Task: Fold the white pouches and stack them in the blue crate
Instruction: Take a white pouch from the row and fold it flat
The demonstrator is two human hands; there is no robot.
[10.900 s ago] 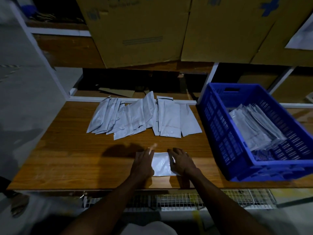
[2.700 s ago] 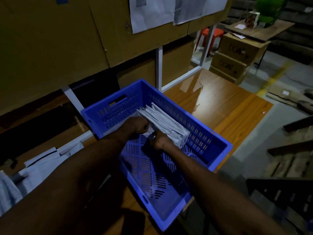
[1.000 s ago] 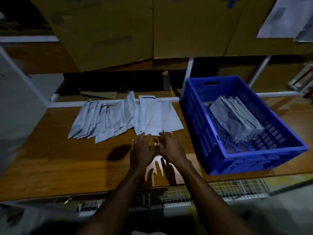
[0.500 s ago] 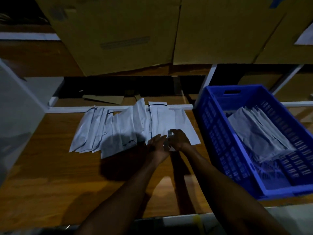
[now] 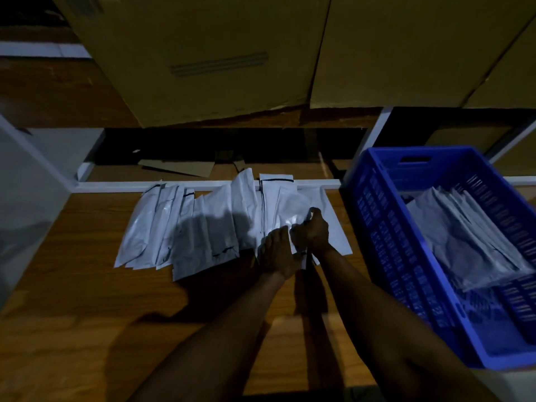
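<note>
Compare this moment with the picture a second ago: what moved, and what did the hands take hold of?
Both hands moved away from the bare table edge to the row of white pouches. The right hand now pinches a pouch at the row's right end; the left hand rests on it. The folded stack in the blue crate looks unchanged.

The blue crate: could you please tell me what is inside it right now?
A leaning stack of folded white pouches lies in the blue crate; bare slotted floor shows beside it. What lies beneath the stack is covered.
</note>
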